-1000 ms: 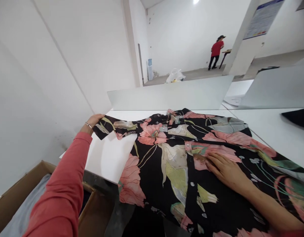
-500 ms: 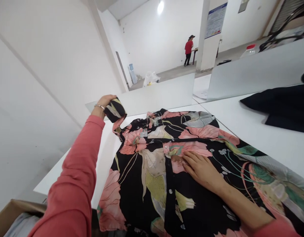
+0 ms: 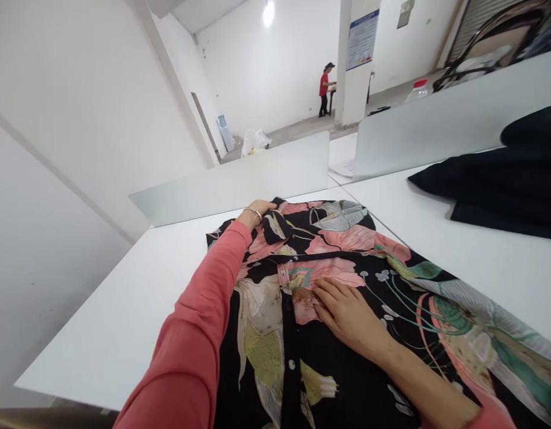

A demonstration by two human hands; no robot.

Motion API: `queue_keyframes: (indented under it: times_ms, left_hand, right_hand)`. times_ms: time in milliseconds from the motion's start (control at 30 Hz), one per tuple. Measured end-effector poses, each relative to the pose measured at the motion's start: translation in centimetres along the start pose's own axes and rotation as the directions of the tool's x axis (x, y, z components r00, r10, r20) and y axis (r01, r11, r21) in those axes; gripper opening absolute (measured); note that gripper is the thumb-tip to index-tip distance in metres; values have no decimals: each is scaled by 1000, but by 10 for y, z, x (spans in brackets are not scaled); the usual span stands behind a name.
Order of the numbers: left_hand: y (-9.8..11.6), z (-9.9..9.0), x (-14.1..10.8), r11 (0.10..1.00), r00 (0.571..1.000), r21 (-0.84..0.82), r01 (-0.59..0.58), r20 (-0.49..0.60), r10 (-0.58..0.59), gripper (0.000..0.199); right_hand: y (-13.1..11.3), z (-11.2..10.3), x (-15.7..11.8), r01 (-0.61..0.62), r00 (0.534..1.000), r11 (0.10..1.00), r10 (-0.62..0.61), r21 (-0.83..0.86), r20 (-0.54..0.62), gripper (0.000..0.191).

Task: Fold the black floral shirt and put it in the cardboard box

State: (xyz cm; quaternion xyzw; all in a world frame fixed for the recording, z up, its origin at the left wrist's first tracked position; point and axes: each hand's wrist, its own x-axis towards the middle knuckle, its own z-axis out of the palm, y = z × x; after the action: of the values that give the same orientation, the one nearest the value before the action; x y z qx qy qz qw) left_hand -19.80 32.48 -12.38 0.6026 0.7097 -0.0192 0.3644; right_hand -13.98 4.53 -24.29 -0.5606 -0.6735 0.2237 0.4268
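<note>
A black shirt (image 3: 347, 244) with pink, green and grey flower print lies spread on a white table (image 3: 118, 298), its collar end toward the far side. My left hand (image 3: 260, 210), with a bracelet at the wrist, is closed on a folded cuff of the shirt near the collar. The cuff lies over the upper front. My right hand (image 3: 347, 310) rests palm down on the shirt's middle, fingers spread beside the button strip.
Low frosted panels (image 3: 240, 179) edge the table's far side. Dark cloth (image 3: 494, 185) lies at the right. Beyond are a plastic bag (image 3: 255, 142), a red-capped bottle (image 3: 418, 90) and a person in red (image 3: 324, 86) beside a pillar.
My left hand has brought the cuff right and down from above the table's left side onto the shirt near the collar. My right hand stays on the shirt. The view has shifted slightly.
</note>
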Motion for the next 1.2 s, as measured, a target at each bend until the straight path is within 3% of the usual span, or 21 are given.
queue_keyframes:
  times_ms: [167,300,467,567,667,767,900,1067,1200]
  left_hand:
    - [-15,22,5,999,998,-49,-2,56,5,34]
    - [-21,25,-4,994,985,-86,-64,157,77,40]
    - [-27,18,-16,962,951,133,-238,233,204,49]
    - [-35,27,-26,871,930,354,-342,262,259,44]
    - [-49,48,-41,702,877,533,-472,366,311,36]
    - [-62,69,-55,534,829,636,-557,466,309,46]
    - [-68,81,-61,379,802,707,-597,530,276,52]
    - [-56,72,-64,282,787,735,-616,557,267,47]
    - [-54,43,-84,247,812,782,-572,499,302,46]
  right_hand:
    - [-2,-4,1,-9,1000,1000,9,1,20,38]
    - [-2,-6,2,-17,1000,1000,17,6,19,37]
    - [-3,-6,3,-23,999,1000,23,0,39,35]
    - [-3,-7,3,-31,998,1000,31,-1,56,34]
    - [-4,-10,4,-36,996,999,36,0,76,32]
    - [-5,-12,5,-43,994,999,43,-3,96,30]
    - [-5,-14,6,-56,992,998,56,0,117,30]
    - [-5,-14,7,-63,988,998,62,2,141,29]
    - [-4,-13,6,-54,990,999,53,3,132,29]
